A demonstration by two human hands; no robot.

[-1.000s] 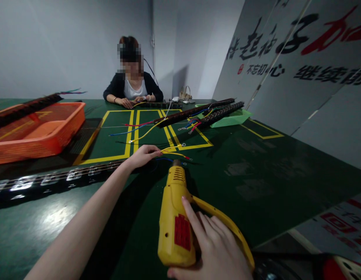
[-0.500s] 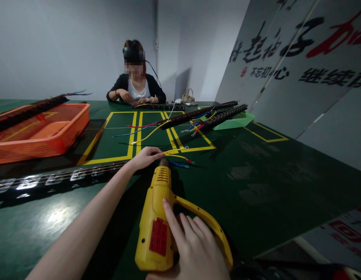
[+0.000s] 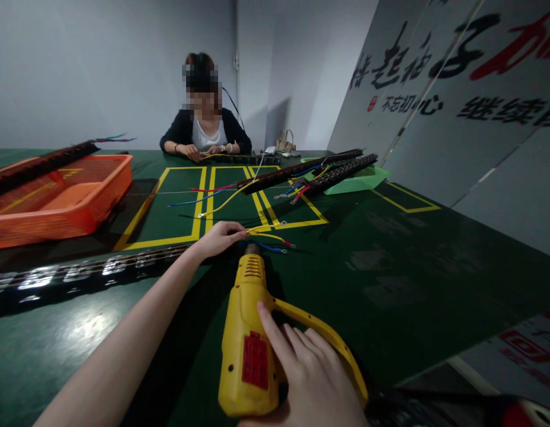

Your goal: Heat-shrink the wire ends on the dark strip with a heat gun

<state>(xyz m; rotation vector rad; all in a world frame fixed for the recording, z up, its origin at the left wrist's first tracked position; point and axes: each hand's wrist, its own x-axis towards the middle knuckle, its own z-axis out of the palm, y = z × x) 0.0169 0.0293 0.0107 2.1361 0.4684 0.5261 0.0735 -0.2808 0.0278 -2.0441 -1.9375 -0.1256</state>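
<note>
At the left, a perforated orange plastic basket [image 3: 95, 207] is set beyond a glossy black strip [image 3: 92, 271]. By the left hand [image 3: 222, 238], yellow wires [image 3: 270, 235] are pinched in a closed grip, apparently so their metal ring ends are kept fanned over the bench [image 3: 412, 284], near a blue wire [image 3: 275, 249]. A hard, smooth yellow plastic heat gun [image 3: 242, 329] is held by the right hand [image 3: 313, 367], whose grip is curled on the body, forefinger extended, seemingly so the metal nozzle [image 3: 252, 249] is steered.
</note>
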